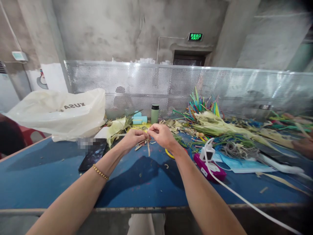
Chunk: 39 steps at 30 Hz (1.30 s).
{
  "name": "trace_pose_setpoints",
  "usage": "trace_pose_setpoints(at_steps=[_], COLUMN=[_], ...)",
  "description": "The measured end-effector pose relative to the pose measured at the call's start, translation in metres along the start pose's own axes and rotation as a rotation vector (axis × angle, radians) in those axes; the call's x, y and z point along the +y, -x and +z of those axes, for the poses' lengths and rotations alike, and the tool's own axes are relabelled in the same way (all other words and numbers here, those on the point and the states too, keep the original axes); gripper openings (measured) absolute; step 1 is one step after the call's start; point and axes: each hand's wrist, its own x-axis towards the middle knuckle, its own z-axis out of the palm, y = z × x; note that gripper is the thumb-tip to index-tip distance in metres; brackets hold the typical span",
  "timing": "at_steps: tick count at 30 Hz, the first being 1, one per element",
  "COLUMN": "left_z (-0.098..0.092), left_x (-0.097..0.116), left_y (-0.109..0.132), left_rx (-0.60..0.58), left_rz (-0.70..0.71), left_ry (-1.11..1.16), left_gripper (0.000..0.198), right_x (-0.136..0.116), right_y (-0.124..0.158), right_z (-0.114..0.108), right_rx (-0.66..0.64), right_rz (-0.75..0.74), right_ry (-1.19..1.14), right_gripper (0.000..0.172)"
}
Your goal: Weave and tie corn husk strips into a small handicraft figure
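Observation:
Over the middle of the table, my left hand [132,140] and my right hand [162,135] meet with bent, pinched fingers. Between them is a thin tan strip [149,149], which looks like dried corn husk; one end hangs down below the fingertips. The fingers cover most of it, so its full shape is hidden. Just behind my left hand lies a pale green corn husk [117,125]. A dark tablet or phone [91,160] rests to the left of my left wrist. Close to my right wrist is part of a yellow ring-shaped thing [168,154].
A white plastic bag [61,114] stands at the left. Behind my hands is a green bottle [155,113]. To the right are husks [215,125], colourful stems [199,103], a purple power strip [207,168] with a white cable [244,197], and a blue mask [249,164]. Another person's hand [304,147] shows far right.

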Motion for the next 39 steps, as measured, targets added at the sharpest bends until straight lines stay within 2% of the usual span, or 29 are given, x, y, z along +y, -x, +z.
trace_pose_setpoints(at_steps=[4,10,18,23,28,32,39], left_z=[0.0,0.0,-0.004,-0.005,-0.005,-0.004,-0.002], left_x=[0.001,0.002,0.004,0.003,0.001,0.002,0.003], left_y=[0.001,0.002,0.003,0.001,-0.002,-0.002,-0.001], left_rx=[0.012,-0.033,-0.081,-0.032,0.081,0.127,0.111], left_rz=[0.0,-0.049,-0.038,-0.054,-0.095,-0.108,-0.106], left_ry=[-0.058,0.032,0.033,0.073,0.149,0.241,0.326], left_gripper=[0.02,0.019,0.01,0.007,0.003,0.005,0.008], right_x=[0.002,0.008,0.009,0.005,-0.002,-0.004,-0.004], right_y=[0.0,-0.001,-0.002,-0.001,0.001,0.003,0.001], right_z=[0.001,0.0,-0.001,0.0,0.0,0.0,-0.001], right_rx=[-0.011,-0.057,-0.052,-0.044,-0.051,-0.066,-0.003], right_rz=[-0.002,0.012,-0.039,-0.059,-0.106,-0.165,-0.235], right_ry=[-0.006,-0.054,-0.046,-0.054,-0.079,-0.04,0.033], right_gripper=[0.015,0.005,0.006,0.007,0.006,0.009,0.007])
